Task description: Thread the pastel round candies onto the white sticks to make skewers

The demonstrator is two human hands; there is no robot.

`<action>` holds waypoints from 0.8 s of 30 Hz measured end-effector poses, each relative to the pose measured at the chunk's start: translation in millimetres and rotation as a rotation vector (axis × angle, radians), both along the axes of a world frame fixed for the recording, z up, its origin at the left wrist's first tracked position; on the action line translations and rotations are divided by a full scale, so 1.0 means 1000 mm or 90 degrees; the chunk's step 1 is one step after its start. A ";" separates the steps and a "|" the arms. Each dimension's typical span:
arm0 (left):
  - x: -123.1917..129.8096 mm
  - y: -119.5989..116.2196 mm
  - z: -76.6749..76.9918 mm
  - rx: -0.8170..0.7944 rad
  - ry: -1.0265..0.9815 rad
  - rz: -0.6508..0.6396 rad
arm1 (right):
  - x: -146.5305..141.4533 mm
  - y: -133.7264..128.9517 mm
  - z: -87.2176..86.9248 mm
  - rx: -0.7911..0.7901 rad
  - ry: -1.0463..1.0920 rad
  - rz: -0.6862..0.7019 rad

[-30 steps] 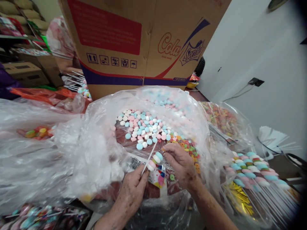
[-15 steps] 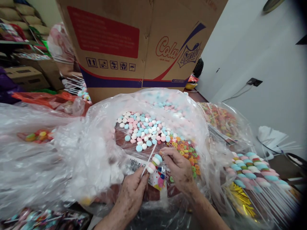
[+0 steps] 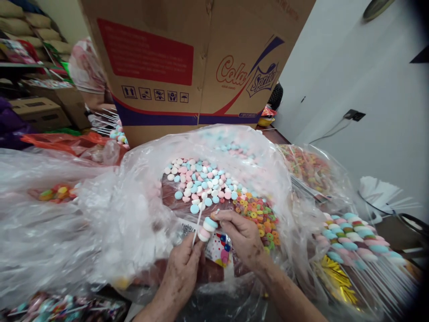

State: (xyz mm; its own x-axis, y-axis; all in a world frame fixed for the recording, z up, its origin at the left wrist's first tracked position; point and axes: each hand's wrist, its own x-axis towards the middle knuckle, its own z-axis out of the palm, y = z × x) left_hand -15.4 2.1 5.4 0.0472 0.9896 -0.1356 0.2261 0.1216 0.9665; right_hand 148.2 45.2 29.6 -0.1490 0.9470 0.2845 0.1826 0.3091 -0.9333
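My left hand point(image 3: 182, 264) is closed around the lower end of a candy skewer point(image 3: 207, 228), threaded with pink, white and blue rounded candies. A bare white stick point(image 3: 199, 220) also juts up from that hand, left of the candies. At the skewer's upper end, my right hand point(image 3: 243, 237) is pinched by the blue candy; whatever its fingertips hold is too small to name. Beyond the hands lie loose pink, white and blue candies point(image 3: 197, 181). Colourful gummy rings point(image 3: 256, 212) spread to the right of them. Below the skewer is a dotted printed wrapper point(image 3: 219, 250).
A large cardboard box point(image 3: 197, 58) stands behind the clear plastic bag point(image 3: 140, 165). Finished candy skewers point(image 3: 351, 237) are piled at right, near white sticks point(image 3: 378, 192) and gold ties point(image 3: 338, 277). Another person's arm point(image 3: 97, 100) shows at back left.
Both hands have shifted slightly left, carrying the skewer and bare stick along. The right fingertips have come closer to the skewer's upper end.
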 end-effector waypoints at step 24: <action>-0.002 0.000 -0.016 -0.054 -0.270 0.159 | -0.015 0.070 0.007 0.227 -0.880 0.089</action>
State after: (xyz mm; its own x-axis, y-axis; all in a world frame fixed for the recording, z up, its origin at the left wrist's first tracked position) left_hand -17.0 2.6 -10.3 -0.1212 0.9641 -0.2363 -0.2313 0.2041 0.9512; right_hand 132.9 114.8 36.6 -0.5817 0.8118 0.0515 0.8120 0.5759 0.0948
